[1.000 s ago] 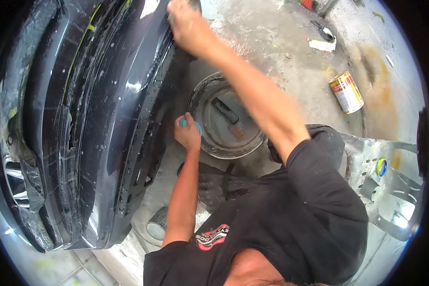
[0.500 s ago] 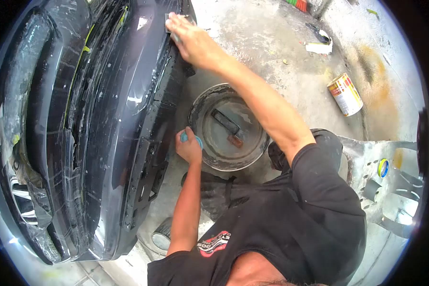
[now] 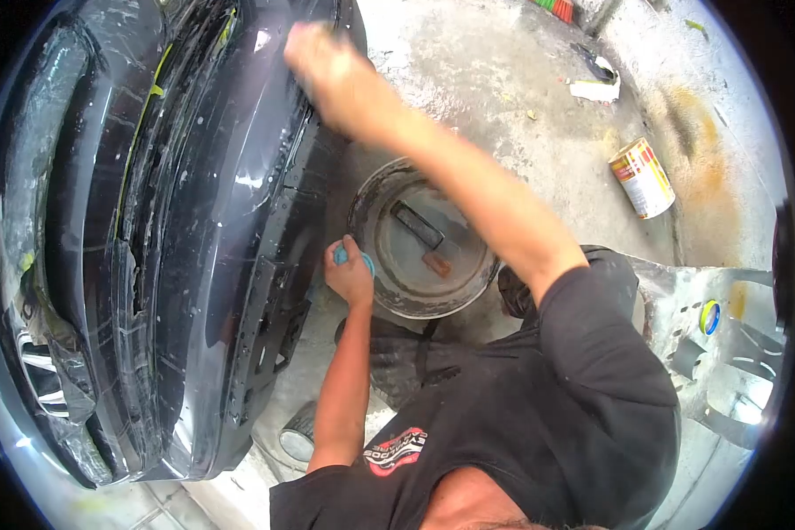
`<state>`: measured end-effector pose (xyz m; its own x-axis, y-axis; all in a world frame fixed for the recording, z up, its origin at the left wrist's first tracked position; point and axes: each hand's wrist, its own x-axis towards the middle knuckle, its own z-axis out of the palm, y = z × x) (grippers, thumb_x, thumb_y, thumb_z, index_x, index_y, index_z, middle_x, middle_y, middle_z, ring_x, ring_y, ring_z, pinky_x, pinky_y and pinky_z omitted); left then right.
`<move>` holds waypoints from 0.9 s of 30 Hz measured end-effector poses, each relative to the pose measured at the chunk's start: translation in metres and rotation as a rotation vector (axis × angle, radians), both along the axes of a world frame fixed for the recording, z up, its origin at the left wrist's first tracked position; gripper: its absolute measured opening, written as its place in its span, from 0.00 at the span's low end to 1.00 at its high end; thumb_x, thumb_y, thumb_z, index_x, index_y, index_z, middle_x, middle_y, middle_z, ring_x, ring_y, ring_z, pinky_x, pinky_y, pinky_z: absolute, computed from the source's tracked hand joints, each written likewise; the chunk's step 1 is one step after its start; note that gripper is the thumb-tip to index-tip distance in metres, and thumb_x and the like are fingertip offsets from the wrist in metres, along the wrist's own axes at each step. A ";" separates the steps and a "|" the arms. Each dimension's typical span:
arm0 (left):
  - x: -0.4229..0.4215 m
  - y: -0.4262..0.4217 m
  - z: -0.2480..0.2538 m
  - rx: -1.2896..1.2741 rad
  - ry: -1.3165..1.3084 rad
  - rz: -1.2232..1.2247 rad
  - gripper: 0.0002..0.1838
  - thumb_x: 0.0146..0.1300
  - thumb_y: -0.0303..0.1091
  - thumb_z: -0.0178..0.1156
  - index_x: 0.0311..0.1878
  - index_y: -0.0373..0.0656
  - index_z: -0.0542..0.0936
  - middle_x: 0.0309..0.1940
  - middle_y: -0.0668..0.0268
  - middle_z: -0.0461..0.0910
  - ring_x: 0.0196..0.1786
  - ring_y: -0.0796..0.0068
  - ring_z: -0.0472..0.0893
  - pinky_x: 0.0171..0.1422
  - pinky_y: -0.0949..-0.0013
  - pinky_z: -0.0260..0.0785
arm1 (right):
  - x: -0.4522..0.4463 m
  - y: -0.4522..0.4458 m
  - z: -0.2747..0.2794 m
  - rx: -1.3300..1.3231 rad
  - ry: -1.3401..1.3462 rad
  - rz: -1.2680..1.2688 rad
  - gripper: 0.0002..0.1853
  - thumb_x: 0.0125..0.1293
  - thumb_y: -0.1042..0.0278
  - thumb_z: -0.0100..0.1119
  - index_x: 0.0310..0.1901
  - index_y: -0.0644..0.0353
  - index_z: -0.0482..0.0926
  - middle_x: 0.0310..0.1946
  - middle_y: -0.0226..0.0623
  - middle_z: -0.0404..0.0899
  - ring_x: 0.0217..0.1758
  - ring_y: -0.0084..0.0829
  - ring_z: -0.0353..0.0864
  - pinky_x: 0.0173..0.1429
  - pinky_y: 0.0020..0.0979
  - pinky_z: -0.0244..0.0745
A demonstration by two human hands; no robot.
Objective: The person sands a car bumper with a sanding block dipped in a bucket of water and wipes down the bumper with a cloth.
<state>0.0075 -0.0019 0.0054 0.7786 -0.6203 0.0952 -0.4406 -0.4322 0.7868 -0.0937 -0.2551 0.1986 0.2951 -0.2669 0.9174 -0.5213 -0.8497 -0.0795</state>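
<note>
A dark, wet car bumper (image 3: 225, 168) with scuffs and water drops stands on my left. My right hand (image 3: 331, 75) is on its upper far part, fingers smeared by motion. The grey sheet of sandpaper seen under those fingers half a second ago is hard to make out now. My left hand (image 3: 352, 276) is closed around a light-blue round thing (image 3: 365, 261), largely hidden by the fingers, beside the rim of a round basin (image 3: 362, 291). In the basin's water lie a black oblong block (image 3: 418, 224) and a small reddish-brown block (image 3: 436, 263).
A paint can (image 3: 642, 179) lies tilted on the concrete floor at right. Farther off are a white scrap (image 3: 594, 90) and broom bristles (image 3: 558, 9). A dark cylindrical container (image 3: 299, 433) is near my left forearm. A yellow-and-blue ring (image 3: 709, 316) shows at right.
My right hand has slid slightly left and down over the bumper and is now blurred. My left hand has stayed beside the basin with the light-blue thing.
</note>
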 end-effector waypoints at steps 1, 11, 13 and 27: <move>0.001 0.003 0.000 -0.014 0.033 0.002 0.23 0.69 0.50 0.66 0.45 0.35 0.87 0.43 0.47 0.89 0.47 0.46 0.86 0.56 0.51 0.75 | 0.004 -0.049 -0.008 0.187 -0.026 -0.005 0.21 0.67 0.74 0.56 0.59 0.74 0.77 0.60 0.60 0.79 0.67 0.55 0.80 0.59 0.54 0.83; 0.004 0.004 -0.006 -0.004 -0.037 -0.021 0.22 0.69 0.50 0.67 0.45 0.35 0.87 0.43 0.49 0.89 0.47 0.47 0.86 0.57 0.51 0.74 | 0.008 0.061 -0.003 0.131 0.027 0.130 0.26 0.66 0.74 0.56 0.65 0.72 0.75 0.69 0.62 0.75 0.75 0.55 0.74 0.76 0.59 0.70; -0.001 0.005 0.004 -0.031 0.000 -0.027 0.22 0.69 0.51 0.67 0.45 0.36 0.87 0.44 0.48 0.89 0.48 0.46 0.86 0.58 0.52 0.74 | 0.013 -0.003 0.010 0.234 -0.106 0.049 0.24 0.67 0.76 0.55 0.65 0.69 0.76 0.66 0.60 0.77 0.72 0.57 0.77 0.75 0.56 0.72; -0.001 0.003 0.009 -0.003 0.000 -0.003 0.19 0.69 0.46 0.68 0.45 0.36 0.86 0.43 0.48 0.89 0.48 0.45 0.86 0.55 0.51 0.75 | 0.018 -0.060 0.006 0.286 -0.172 0.001 0.16 0.75 0.72 0.51 0.59 0.73 0.76 0.60 0.66 0.77 0.65 0.61 0.78 0.69 0.57 0.74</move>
<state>0.0060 0.0010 0.0142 0.7766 -0.6225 0.0975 -0.4423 -0.4284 0.7879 -0.0756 -0.3151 0.2049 0.1431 -0.5206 0.8417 -0.4787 -0.7808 -0.4015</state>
